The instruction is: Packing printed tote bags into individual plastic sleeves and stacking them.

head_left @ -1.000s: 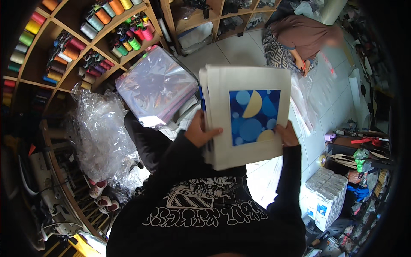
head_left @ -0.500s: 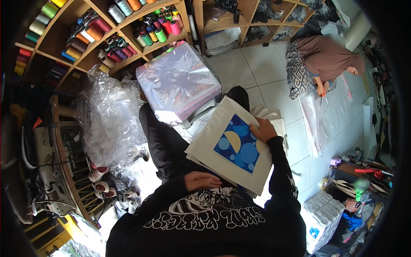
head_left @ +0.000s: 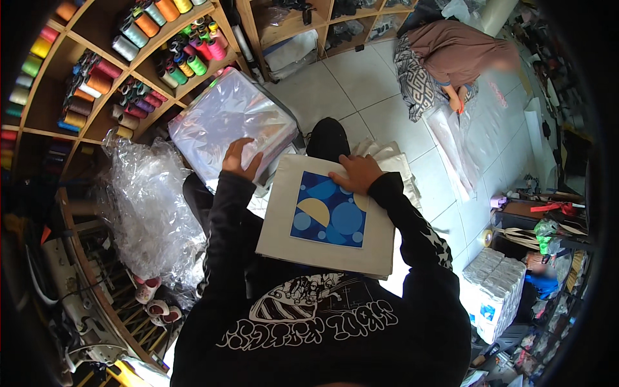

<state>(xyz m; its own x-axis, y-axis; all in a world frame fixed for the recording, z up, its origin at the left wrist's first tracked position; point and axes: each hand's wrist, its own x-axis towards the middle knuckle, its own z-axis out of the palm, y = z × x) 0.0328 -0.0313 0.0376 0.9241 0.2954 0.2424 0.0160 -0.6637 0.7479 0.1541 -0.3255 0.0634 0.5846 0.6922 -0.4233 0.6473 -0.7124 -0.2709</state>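
Note:
A stack of flat cream cloth pieces lies across my lap. Its top piece carries a square blue print with circles and a yellow half-circle. My right hand rests on the top piece by its far edge, thumb and fingers spread over the cloth and print. My left hand is raised with its fingers apart and nothing in them, between the cloth stack and a pile of clear plastic bags. More cream cloth pieces lie on the floor beyond my right hand.
Crumpled clear plastic lies at left, below shelves of thread spools. At far right a person bends over clear film with orange-handled scissors. A wrapped block of packs stands at lower right.
My left hand has moved up and forward from beside the stack, toward the plastic bags. The cloth stack has turned straighter and shifted left, with my right hand now on its far edge.

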